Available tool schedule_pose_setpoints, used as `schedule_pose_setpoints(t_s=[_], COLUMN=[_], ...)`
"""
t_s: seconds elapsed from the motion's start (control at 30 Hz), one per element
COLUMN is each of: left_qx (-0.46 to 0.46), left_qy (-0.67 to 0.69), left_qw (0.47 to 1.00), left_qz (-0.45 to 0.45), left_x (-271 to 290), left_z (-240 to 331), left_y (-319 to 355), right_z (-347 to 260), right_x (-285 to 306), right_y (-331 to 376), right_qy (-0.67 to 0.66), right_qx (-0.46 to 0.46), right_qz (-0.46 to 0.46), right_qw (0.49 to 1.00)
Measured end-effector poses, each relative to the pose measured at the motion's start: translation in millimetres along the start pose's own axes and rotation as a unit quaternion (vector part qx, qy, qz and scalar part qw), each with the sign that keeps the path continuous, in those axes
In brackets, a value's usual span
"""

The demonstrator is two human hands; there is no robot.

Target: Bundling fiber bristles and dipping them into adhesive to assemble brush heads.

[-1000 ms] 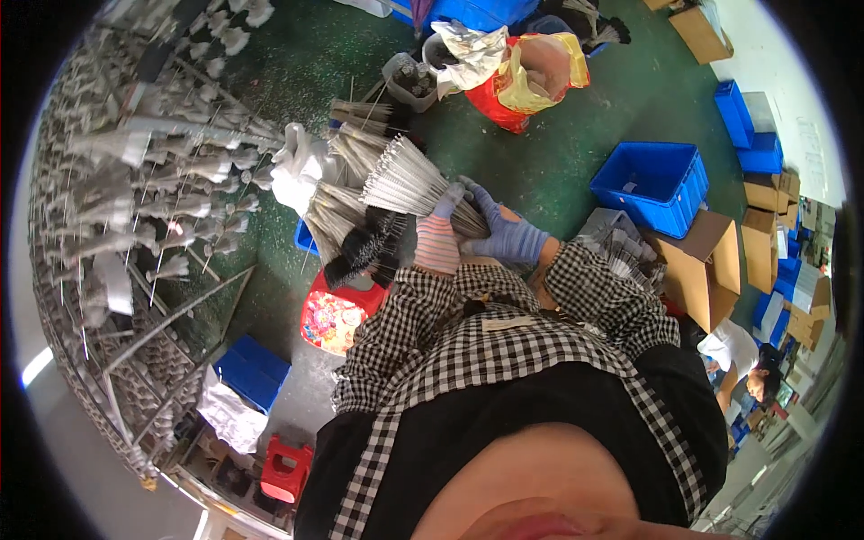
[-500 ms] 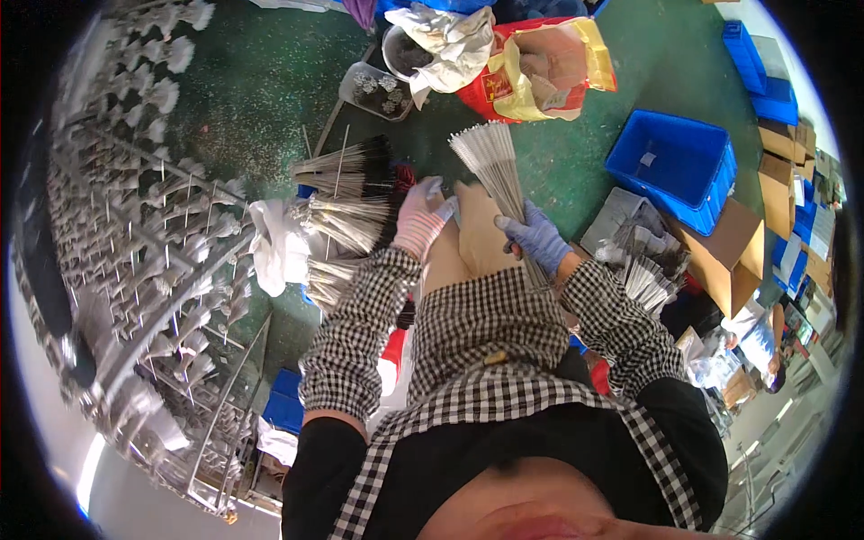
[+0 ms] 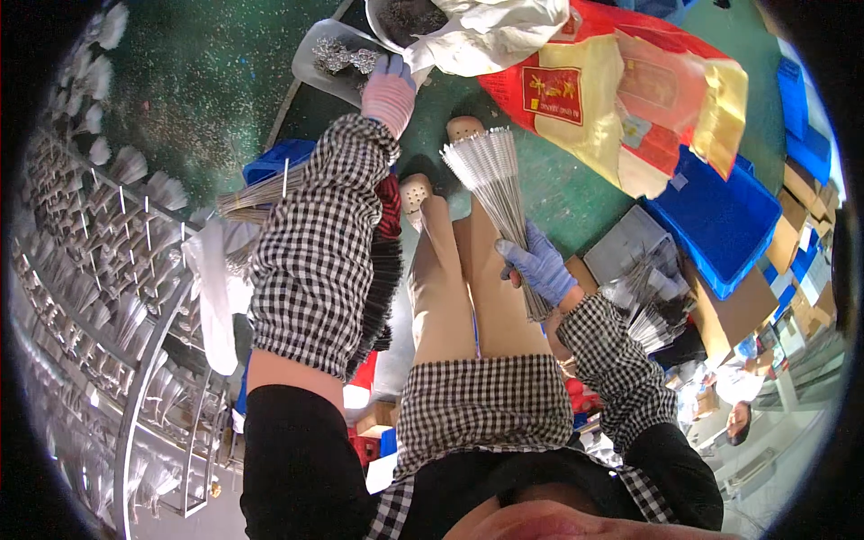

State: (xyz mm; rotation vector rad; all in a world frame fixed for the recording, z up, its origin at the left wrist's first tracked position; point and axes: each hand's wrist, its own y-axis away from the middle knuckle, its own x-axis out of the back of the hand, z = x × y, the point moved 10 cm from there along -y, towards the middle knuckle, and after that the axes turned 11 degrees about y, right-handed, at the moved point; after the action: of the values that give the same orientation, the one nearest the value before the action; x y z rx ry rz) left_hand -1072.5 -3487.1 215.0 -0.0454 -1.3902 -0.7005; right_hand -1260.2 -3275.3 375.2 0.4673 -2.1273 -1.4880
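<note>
My left hand, in a pink-striped glove with bluish fingertips, reaches far forward to the right side of a clear plastic tub. Its fingers look stretched out, their tips partly hidden. Inside the tub lie small clusters of silvery metal pieces. My right hand, gloved in blue-grey, is closed around a bundle of thin wire rods above my right thigh. Their whitish, bristly ends fan out away from me.
Beyond the tub are a round bucket, a white sack and a red-yellow bag. On the right stand a blue crate and a grey bin with more rods. Metal racks line the left; a person is far right.
My left hand has moved from beside my knees forward to the plastic tub. My body leans further forward. The right hand keeps hold of the rod bundle.
</note>
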Motion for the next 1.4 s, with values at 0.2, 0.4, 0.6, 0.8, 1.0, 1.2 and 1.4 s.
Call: schedule_pose_setpoints(t_s=[0.2, 0.4, 0.6, 0.8, 1.0, 1.2, 1.4], left_qx=[0.021, 0.122, 0.03, -0.014, -0.049, -0.09, -0.174], left_qy=[-0.029, -0.026, -0.006, -0.018, -0.043, -0.073, -0.445], left_qw=[0.993, 0.988, 0.97, 0.96, 0.942, 0.945, 0.866], left_qz=[-0.114, -0.086, -0.241, -0.279, -0.33, -0.306, -0.147], left_x=[-59, -88, -79, -109, -155, -172, -187], left_z=[-44, -82, -63, -73, -95, -99, -94], left_y=[-34, -30, -9, -4, -7, 26, 6], right_z=[-44, -81, -102, -122, -126, -127, -155], right_x=[16, 16, 19, -8, -25, -23, 5], right_y=[-42, -70, -82, -121, -203, -248, -255], right_qy=[0.006, 0.017, 0.028, 0.08, 0.018, 0.074, 0.181], right_qx=[0.037, 0.053, 0.057, 0.071, 0.038, 0.002, 0.013], right_qz=[0.006, -0.028, -0.034, -0.175, -0.245, -0.273, -0.174], right_qw=[0.999, 0.998, 0.997, 0.979, 0.969, 0.959, 0.968])
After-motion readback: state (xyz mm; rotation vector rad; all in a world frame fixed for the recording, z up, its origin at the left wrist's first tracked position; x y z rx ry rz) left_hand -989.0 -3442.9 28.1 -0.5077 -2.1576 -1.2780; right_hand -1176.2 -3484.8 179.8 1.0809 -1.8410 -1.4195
